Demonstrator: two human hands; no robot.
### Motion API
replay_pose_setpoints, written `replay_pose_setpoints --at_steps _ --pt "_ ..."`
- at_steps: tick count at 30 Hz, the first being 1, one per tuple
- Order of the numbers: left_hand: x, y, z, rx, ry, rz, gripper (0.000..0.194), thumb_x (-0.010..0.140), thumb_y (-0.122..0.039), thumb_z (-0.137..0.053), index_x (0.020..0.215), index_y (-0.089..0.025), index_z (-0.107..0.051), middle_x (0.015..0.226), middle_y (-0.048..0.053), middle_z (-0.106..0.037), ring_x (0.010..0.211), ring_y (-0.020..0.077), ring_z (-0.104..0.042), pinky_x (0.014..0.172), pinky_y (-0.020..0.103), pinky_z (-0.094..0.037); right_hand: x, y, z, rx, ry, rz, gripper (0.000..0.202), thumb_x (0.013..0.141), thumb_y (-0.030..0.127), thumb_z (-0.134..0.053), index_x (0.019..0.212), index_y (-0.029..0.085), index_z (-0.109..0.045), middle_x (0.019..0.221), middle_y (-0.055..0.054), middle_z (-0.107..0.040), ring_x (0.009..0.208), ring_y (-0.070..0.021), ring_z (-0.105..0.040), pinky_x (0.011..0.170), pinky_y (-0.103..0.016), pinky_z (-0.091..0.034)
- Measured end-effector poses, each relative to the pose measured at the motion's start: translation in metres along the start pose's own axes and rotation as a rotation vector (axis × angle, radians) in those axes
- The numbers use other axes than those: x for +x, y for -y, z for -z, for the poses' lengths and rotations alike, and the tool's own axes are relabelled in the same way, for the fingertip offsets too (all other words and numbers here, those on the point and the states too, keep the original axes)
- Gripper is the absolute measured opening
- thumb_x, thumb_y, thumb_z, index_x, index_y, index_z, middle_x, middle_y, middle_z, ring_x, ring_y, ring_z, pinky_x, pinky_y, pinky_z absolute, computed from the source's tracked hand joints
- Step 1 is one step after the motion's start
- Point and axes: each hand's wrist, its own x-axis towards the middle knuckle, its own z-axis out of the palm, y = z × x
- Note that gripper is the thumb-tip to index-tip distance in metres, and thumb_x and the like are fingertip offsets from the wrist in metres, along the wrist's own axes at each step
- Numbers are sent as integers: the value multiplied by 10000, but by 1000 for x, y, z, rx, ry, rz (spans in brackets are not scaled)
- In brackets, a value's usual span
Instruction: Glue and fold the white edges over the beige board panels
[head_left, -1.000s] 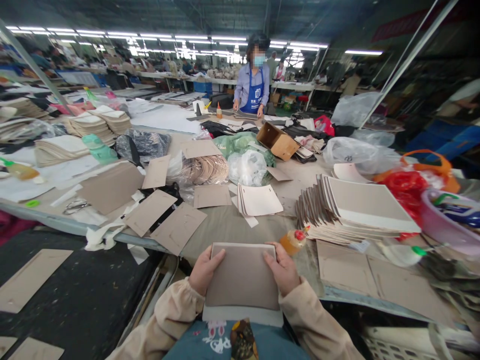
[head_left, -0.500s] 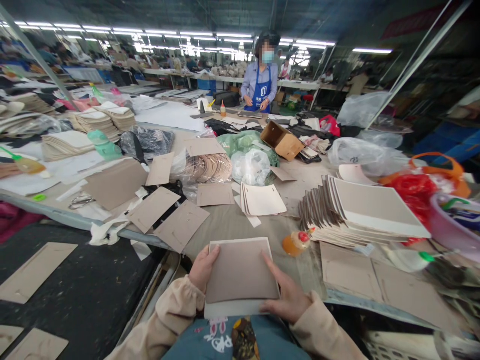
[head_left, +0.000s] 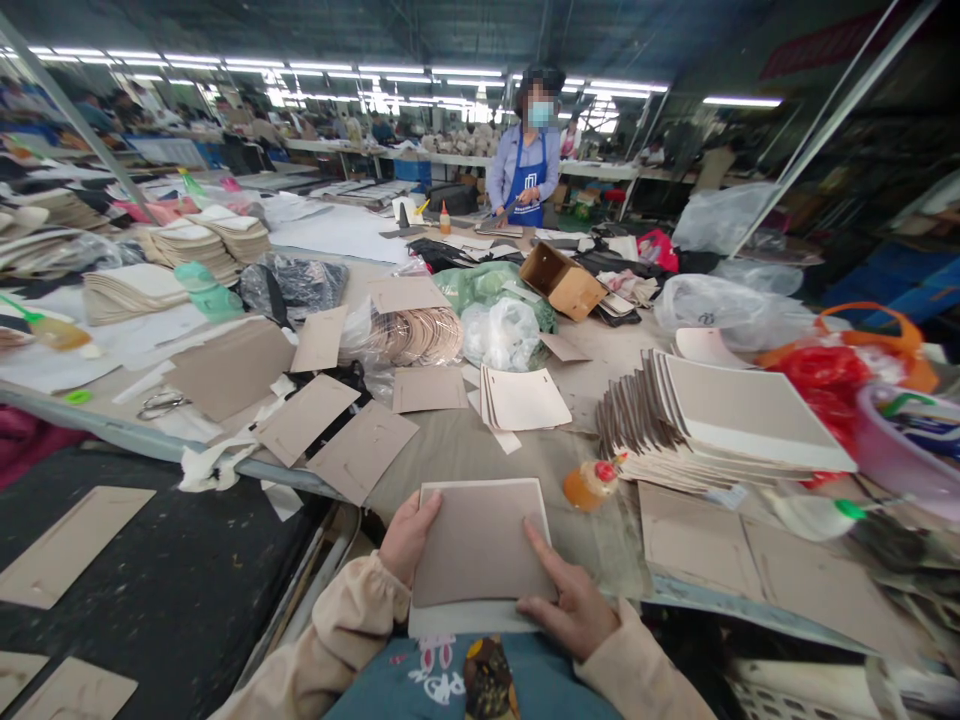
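In front of my body is a flat taupe panel [head_left: 480, 550] with a white layer showing along its top and bottom edges; it looks like leather or fabric. My left hand [head_left: 409, 535] grips its left edge, thumb on top and the other fingers partly hidden underneath. At the right edge, my right hand [head_left: 570, 595] holds the panel with its index finger laid along the top face and its thumb near the lower corner. Just beyond the right hand lies a glue bottle [head_left: 589, 487] with orange liquid and a red cap.
A fanned stack of similar panels [head_left: 750, 410] lies to the right, beside a pink basin [head_left: 900, 460]. Cream pieces [head_left: 525, 398] sit mid-table. Loose taupe pieces [head_left: 364, 452] are on the left. An open cardboard box [head_left: 566, 282] lies farther back. A co-worker [head_left: 529, 160] stands across the table.
My right hand has slid slightly along the panel's right edge, its index finger now lower on the face. The left hand stays put. Across the table, the co-worker's hands have moved.
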Motion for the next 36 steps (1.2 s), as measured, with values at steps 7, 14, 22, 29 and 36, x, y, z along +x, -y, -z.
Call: replay_pose_setpoints --at_steps 7,14,22,29,36 --pt "1 3 2 2 10 -6 424 692 -476 -692 909 -143 -545 674 20 -633 549 137 -592 532 246 -474 -2 -2 -2 -7 2 -14 792 763 225 -597 1434 186 -178 1329 -60 -481 1083 -244 -565 885 -351 -490" --pt "0 4 1 -6 26 -4 417 695 -464 -693 915 -144 -543 670 13 -628 548 133 -587 535 243 -474 -4 1 -2 15 9 -15 781 767 225 -587 1434 180 -184 1352 -67 -454 1150 -239 -517 957 -365 -443" --pt "0 5 3 46 -4 -24 434 675 -488 -699 896 -148 -545 666 0 -616 548 138 -591 529 244 -466 -3 -9 -1 -67 -111 142 816 736 324 -627 1427 155 -229 1435 -113 -321 1307 -278 -311 1066 -441 -297" --pt "-1 4 2 16 -2 -16 466 635 -475 -733 911 -144 -555 677 8 -625 554 139 -593 537 248 -474 4 -21 -2 2 -211 75 653 853 394 -495 1415 155 -263 1421 -100 -351 1295 -243 -340 1061 -409 -324" --pt "-2 5 3 19 9 -19 438 656 -463 -723 902 -145 -551 676 12 -631 553 133 -590 534 242 -476 10 -27 -10 26 -276 -38 606 846 396 -496 1374 141 -343 1325 -93 -488 1162 -223 -504 960 -355 -439"
